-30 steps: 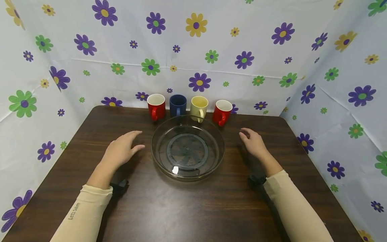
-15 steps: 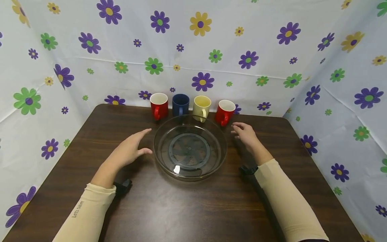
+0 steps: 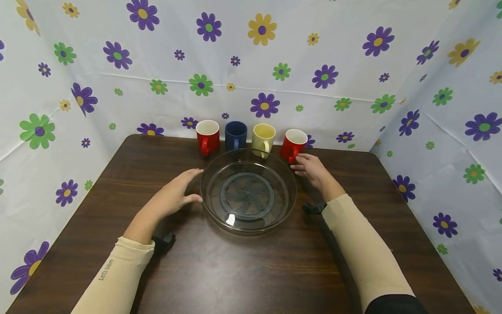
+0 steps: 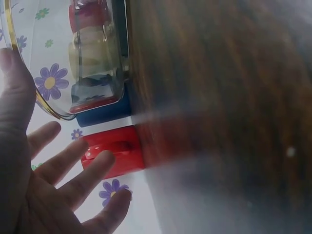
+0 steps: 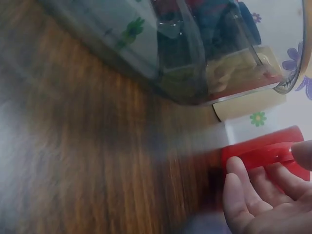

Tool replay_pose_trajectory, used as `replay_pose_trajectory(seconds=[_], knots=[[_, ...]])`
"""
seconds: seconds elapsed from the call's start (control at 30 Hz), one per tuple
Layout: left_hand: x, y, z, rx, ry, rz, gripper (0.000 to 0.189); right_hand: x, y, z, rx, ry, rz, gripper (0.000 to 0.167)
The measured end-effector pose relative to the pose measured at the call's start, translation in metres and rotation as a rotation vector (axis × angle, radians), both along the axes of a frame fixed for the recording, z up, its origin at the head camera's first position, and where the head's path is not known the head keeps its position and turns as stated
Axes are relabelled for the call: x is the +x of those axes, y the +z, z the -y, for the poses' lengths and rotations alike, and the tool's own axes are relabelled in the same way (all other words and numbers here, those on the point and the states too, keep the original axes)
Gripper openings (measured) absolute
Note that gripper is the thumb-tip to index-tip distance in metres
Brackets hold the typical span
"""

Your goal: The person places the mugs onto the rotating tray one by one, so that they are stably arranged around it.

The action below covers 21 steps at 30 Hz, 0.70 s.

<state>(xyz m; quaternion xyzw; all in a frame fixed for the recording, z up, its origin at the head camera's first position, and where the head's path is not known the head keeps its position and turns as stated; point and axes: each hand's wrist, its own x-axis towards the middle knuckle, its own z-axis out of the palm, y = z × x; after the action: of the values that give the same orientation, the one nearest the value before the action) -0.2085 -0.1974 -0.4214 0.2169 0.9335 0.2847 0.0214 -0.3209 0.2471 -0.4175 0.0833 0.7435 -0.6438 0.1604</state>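
Note:
A large round clear glass dish point(image 3: 248, 192) sits mid-table. My left hand point(image 3: 172, 194) is at its left side, fingers and thumb spread, tips close to the rim; whether they touch it I cannot tell. In the left wrist view those fingers point(image 4: 80, 187) are spread below the dish's rim. At the far right stands a red mug point(image 3: 293, 146), white inside. My right hand point(image 3: 311, 170) reaches its handle, fingertips at it. Seen from the right wrist, the thumb point(image 5: 303, 155) overlaps the handle and the fingers are loosely bent beside it, without a clear grip.
Behind the dish, a red mug point(image 3: 208, 137), a blue mug point(image 3: 236, 136) and a yellow mug point(image 3: 263, 138) stand in a row, handles forward. A dark wooden table point(image 3: 243, 270) lies under everything. Flower-patterned white cloth point(image 3: 164, 52) hangs along the back and sides.
My right hand has moved left and forward to the right red mug's handle. My left hand has moved rightward to the dish's rim. The view has shifted slightly; dish and mugs stay in place.

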Motion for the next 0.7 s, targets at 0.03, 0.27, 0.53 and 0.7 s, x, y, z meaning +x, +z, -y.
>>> replay_pose_trajectory(seconds=[0.03, 0.27, 0.53, 0.7], knots=[[0.000, 0.000, 0.000, 0.001, -0.006, -0.003, 0.091, -0.002, 0.000, 0.000, -0.021, -0.009, 0.014, 0.051], [0.001, 0.001, -0.003, 0.017, -0.027, 0.005, 0.091, -0.007, 0.000, 0.007, -0.054, -0.006, 0.052, 0.045], [0.001, -0.001, -0.004, 0.003, -0.020, 0.033, 0.089, -0.011, 0.000, 0.016, -0.100, -0.059, 0.065, 0.051], [0.000, -0.002, -0.004, 0.002, -0.012, 0.042, 0.090, -0.014, -0.003, 0.018, -0.139, -0.108, 0.066, 0.043]])
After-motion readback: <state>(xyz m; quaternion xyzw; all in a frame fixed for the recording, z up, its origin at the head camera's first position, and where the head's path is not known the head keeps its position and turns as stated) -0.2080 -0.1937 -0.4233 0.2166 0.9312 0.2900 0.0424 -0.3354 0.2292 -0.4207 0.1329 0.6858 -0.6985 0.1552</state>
